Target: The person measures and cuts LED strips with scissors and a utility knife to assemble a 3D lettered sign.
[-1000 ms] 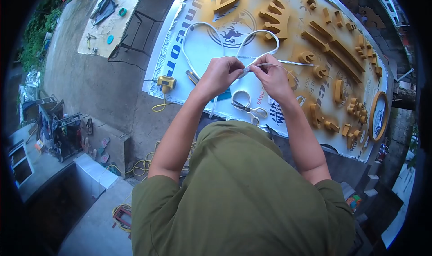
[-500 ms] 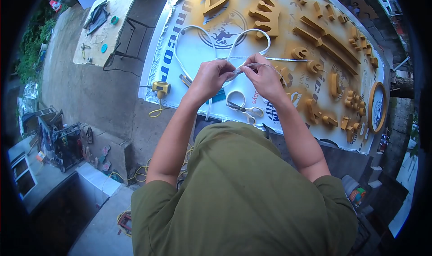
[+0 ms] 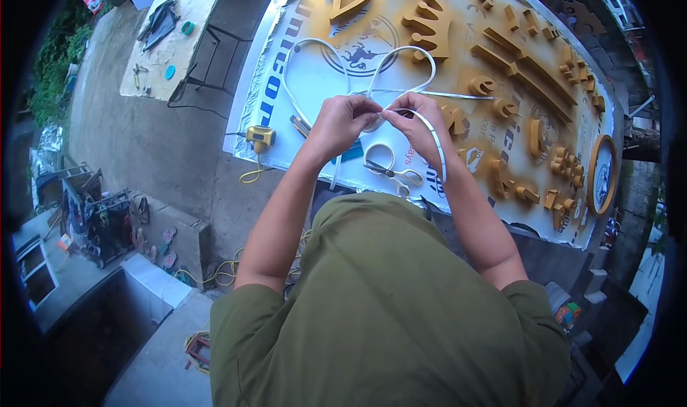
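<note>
My left hand point(image 3: 342, 126) and my right hand point(image 3: 421, 129) meet over the board, fingertips pinched together. Between them is a narrow white strip point(image 3: 438, 146) with evenly spaced dark marks, like an LED strip. Its free end curves over my right wrist; the pinched part is mostly hidden by my fingers. Just beyond my hands lies a white band point(image 3: 285, 78) bent into two rounded loops. Close to my right wrist are a white tape roll point(image 3: 379, 154) and white-handled scissors point(image 3: 401, 178). Something teal point(image 3: 351, 151) shows partly beneath my left hand.
Gold-painted letters and shapes point(image 3: 526, 71) cover the right of the printed board point(image 3: 268, 110). A yellow tool point(image 3: 259, 136) with a yellow cord sits at its left edge. Farther left stands a small table point(image 3: 154, 67) with cloth and tape rolls.
The strip's free end has swung down and toward me, now draping over my right wrist. My fingertips have shifted slightly and stay close together. The whole view has moved a little.
</note>
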### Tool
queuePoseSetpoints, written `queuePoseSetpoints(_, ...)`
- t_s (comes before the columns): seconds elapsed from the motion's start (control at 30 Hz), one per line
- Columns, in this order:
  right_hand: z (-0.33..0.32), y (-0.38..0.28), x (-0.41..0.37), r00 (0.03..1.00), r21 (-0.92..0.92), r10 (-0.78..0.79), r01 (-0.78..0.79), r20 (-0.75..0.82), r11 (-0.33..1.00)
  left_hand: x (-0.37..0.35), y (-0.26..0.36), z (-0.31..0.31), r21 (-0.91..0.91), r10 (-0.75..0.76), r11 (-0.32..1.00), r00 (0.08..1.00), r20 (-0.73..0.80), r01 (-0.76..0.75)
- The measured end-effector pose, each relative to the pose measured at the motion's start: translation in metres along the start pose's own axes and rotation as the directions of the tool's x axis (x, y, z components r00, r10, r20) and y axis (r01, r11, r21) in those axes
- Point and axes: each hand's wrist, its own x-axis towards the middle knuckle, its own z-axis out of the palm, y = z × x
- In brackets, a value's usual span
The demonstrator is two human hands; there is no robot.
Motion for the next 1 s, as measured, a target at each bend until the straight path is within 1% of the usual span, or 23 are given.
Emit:
queuePoseSetpoints(0.2,-0.001,-0.002,0.000,0.997,0.033,-0.002,0.000,0.080,0.999,0.002,-0.003,-0.002,-0.023,-0.083,0.996,0.997,-0.004,0.083)
queuePoseSetpoints(0.23,0.000,-0.002,-0.001,0.996,0.047,0.000,-0.004,0.090,0.999,0.003,-0.004,-0.002,-0.017,-0.079,0.997,0.997,-0.013,0.079)
queuePoseSetpoints(0.33,0.001,-0.002,0.000,0.993,-0.028,-0.062,0.065,0.097,0.998,0.006,-0.007,-0.001,-0.023,-0.066,0.998,0.997,-0.043,0.065)
queuePoseSetpoints(0.4,0.003,0.003,0.000,0.989,0.014,-0.097,0.096,0.108,0.995,0.008,-0.010,0.001,-0.055,-0.055,0.997,0.997,-0.062,0.051)
queuePoseSetpoints(0.43,0.004,0.005,0.000,0.987,0.035,-0.114,0.111,0.113,0.993,0.009,-0.011,0.002,-0.050,-0.049,0.998,0.996,-0.068,0.045)
queuePoseSetpoints(0.5,0.004,-0.002,-0.003,0.984,0.003,-0.130,0.131,0.122,0.991,0.010,-0.007,0.002,-0.040,-0.036,0.999,0.996,-0.080,0.033)
queuePoseSetpoints(0.6,0.003,-0.006,-0.005,0.977,-0.039,-0.166,0.173,0.136,0.984,0.015,-0.005,0.001,0.029,-0.008,1.000,0.997,-0.079,0.010)
queuePoseSetpoints(0.63,0.002,-0.006,-0.005,0.974,-0.052,-0.180,0.189,0.141,0.981,0.015,-0.004,0.000,0.021,-0.014,1.000,0.996,-0.089,0.015)
queuePoseSetpoints(0.73,0.002,-0.005,-0.005,0.967,-0.066,-0.216,0.226,0.134,0.972,0.017,-0.001,-0.003,0.002,-0.017,1.000,0.994,-0.111,0.018)
queuePoseSetpoints(0.83,0.005,-0.006,-0.007,0.968,-0.116,-0.236,0.246,0.089,0.962,0.018,0.001,-0.002,-0.017,0.001,1.000,0.995,-0.097,-0.002)
queuePoseSetpoints(0.93,0.011,-0.006,-0.009,0.944,-0.130,-0.324,0.329,0.057,0.936,0.021,-0.004,-0.001,0.016,-0.005,1.000,0.997,-0.079,0.006)
queuePoseSetpoints(0.97,0.014,-0.009,-0.011,0.958,-0.149,-0.281,0.285,0.048,0.947,0.021,-0.005,-0.001,0.020,0.001,1.000,0.997,-0.073,0.000)
queuePoseSetpoints(1.0,0.016,-0.009,-0.013,0.955,-0.173,-0.293,0.296,0.045,0.939,0.023,-0.006,0.000,0.014,0.009,1.000,0.998,-0.060,-0.008)
